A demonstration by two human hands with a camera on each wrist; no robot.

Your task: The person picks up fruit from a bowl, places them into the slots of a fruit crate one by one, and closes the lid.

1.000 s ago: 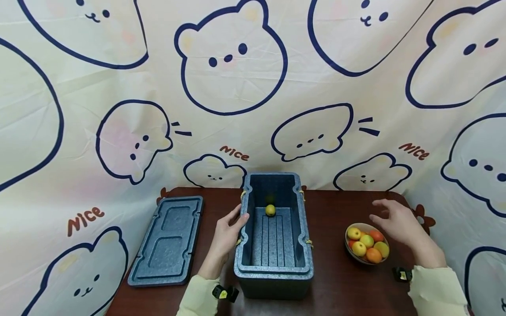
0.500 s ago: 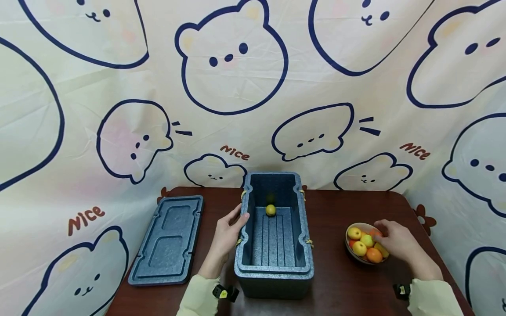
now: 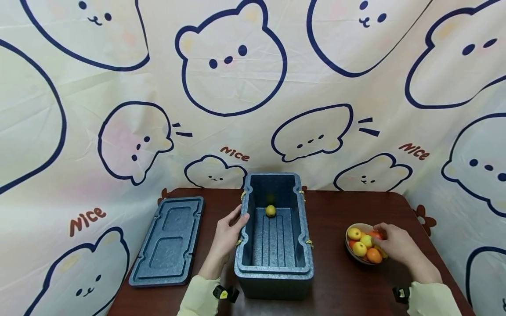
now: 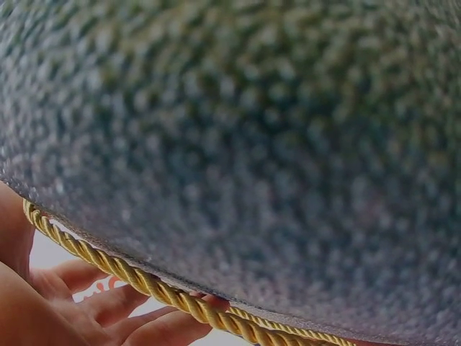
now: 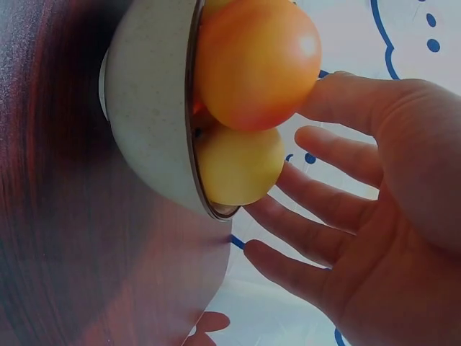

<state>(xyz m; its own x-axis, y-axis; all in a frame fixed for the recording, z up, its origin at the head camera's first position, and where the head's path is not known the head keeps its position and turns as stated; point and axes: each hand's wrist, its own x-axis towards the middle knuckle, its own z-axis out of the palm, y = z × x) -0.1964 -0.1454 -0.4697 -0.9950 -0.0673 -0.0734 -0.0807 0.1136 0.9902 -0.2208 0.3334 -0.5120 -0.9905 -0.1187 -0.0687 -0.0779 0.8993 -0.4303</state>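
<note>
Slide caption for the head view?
Left hand touching an open blue-grey box with one yellow fruit inside; right hand at the fruit bowl; lid on the left.

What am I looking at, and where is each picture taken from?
No robot here: you see a person's bare left hand and right hand. The wide picture comes from a camera on the head; the two close ones come from wrist cameras. On the brown table are a gray-blue lid, a matching open box with a yellow fruit inside, and a bowl heaped with fruit. The left hand touches the box's rim, near a gold cord. The right hand is at the bowl's fruit, with no firm grip visible.
</note>
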